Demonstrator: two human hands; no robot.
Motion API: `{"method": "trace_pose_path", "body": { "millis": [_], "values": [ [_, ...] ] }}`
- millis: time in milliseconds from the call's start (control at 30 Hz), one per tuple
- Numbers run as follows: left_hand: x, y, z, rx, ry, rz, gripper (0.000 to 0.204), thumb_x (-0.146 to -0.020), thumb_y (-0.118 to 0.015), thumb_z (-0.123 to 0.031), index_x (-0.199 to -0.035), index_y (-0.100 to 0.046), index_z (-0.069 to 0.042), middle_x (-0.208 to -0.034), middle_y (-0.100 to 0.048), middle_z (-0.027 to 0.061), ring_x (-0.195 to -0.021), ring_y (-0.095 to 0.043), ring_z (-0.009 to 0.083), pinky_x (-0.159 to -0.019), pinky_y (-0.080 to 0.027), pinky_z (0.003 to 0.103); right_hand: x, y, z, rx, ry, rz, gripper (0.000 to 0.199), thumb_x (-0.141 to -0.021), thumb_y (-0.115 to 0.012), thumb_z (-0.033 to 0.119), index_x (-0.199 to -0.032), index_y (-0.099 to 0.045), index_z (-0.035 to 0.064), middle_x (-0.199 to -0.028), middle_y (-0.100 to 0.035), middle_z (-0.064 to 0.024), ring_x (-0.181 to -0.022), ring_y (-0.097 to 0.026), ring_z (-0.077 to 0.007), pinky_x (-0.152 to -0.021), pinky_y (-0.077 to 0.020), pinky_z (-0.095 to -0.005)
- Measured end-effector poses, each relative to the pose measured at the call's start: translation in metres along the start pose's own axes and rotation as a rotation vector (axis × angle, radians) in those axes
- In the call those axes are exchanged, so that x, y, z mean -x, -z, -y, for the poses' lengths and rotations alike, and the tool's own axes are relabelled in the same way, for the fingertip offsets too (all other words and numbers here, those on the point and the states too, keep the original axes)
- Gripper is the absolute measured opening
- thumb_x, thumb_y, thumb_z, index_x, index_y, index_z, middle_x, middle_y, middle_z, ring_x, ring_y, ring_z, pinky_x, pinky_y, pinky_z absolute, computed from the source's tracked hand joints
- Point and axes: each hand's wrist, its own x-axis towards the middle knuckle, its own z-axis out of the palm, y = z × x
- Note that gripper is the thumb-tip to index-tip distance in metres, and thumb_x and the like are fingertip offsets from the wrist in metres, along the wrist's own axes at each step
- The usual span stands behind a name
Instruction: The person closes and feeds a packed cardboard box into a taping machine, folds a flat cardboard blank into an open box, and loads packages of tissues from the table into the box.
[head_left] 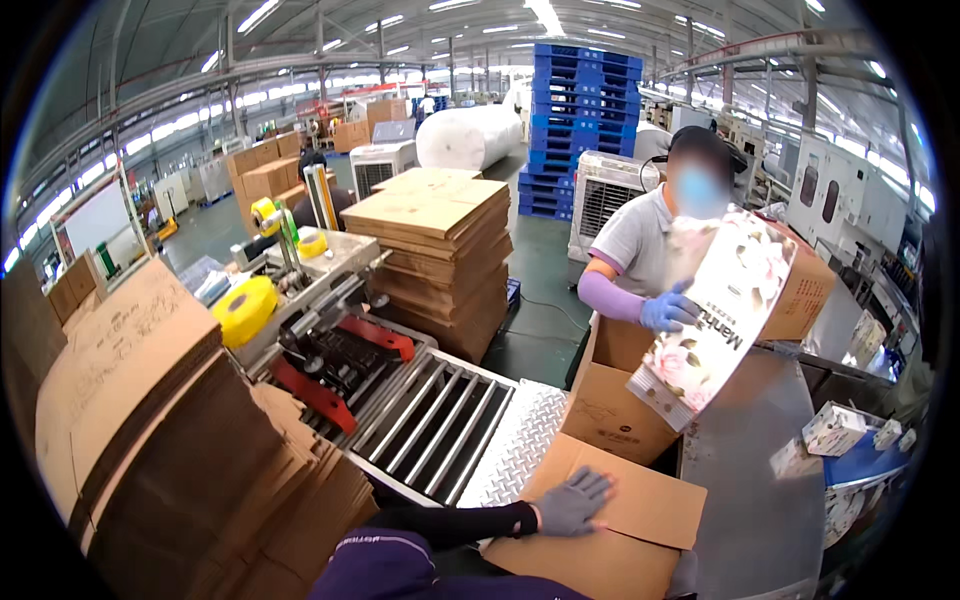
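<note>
My left hand (573, 503), in a grey glove, lies flat with fingers spread on the closed top flaps of a cardboard carton (625, 555) right in front of me. My black-sleeved arm comes in from the lower left. My right hand is out of view. Just beyond my carton stands an open carton (612, 410). A co-worker in a grey shirt (640, 240) holds a long white pack with pink flower print (722, 310) tilted over it, using a blue-gloved hand (670, 308).
A roller conveyor (435, 430) with a taping machine (340, 355) and yellow tape roll (245, 310) stands left. Flat cardboard is stacked at near left (130, 370) and beyond the conveyor (425, 260). A metal table (755, 470) lies right, near a blue belt (870, 460) carrying floral packs.
</note>
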Motion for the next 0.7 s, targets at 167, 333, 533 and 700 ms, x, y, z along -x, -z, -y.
{"method": "trace_pose_path", "body": {
  "millis": [167,333,533,700],
  "values": [
    [0.025,0.032,0.095,0.197,0.232,0.020,0.037,-0.092,-0.048,-0.015,-0.127,-0.048,-0.002,-0.127,-0.049,0.0204,-0.118,-0.047,0.0383,-0.101,-0.040,0.042,0.045,-0.077,0.026,-0.083,0.025,0.365,0.060,-0.092,-0.055,0.027,-0.141,-0.033,-0.0001,-0.134,-0.047,-0.0135,-0.122,-0.046,-0.0266,-0.103,-0.0378,-0.0420],
    [0.130,0.083,0.191,-0.164,0.720,-0.179,0.033,-0.092,-0.052,-0.026,-0.112,-0.051,0.001,-0.093,-0.055,0.0193,-0.088,-0.057,0.0364,-0.084,-0.049,0.042,0.094,-0.122,0.030,-0.292,-0.059,0.703,0.059,-0.092,-0.057,0.027,-0.140,-0.035,0.0003,-0.133,-0.048,-0.0110,-0.121,-0.047,-0.0232,-0.102,-0.0390,-0.0402],
    [0.302,0.102,0.224,1.370,1.757,-0.601,0.056,-0.090,-0.059,-0.047,-0.114,-0.061,0.004,-0.101,-0.069,0.0168,-0.084,-0.069,0.0283,-0.075,-0.057,0.041,0.084,-0.093,0.019,-0.733,0.076,0.903,0.057,-0.091,-0.058,0.027,-0.138,-0.038,0.0008,-0.132,-0.050,-0.0079,-0.119,-0.048,-0.0192,-0.101,-0.0404,-0.0381],
    [0.323,-0.040,0.157,1.438,1.161,-0.537,0.056,-0.094,-0.054,-0.041,-0.134,-0.047,-0.004,-0.130,-0.056,0.0149,-0.117,-0.054,0.0256,-0.099,-0.045,0.038,0.103,0.087,0.259,-0.636,0.455,0.669,0.061,-0.077,-0.066,0.021,-0.129,-0.047,-0.0041,-0.114,-0.060,-0.0100,-0.104,-0.058,-0.0232,-0.091,-0.0472,-0.0351]
  ]
}}
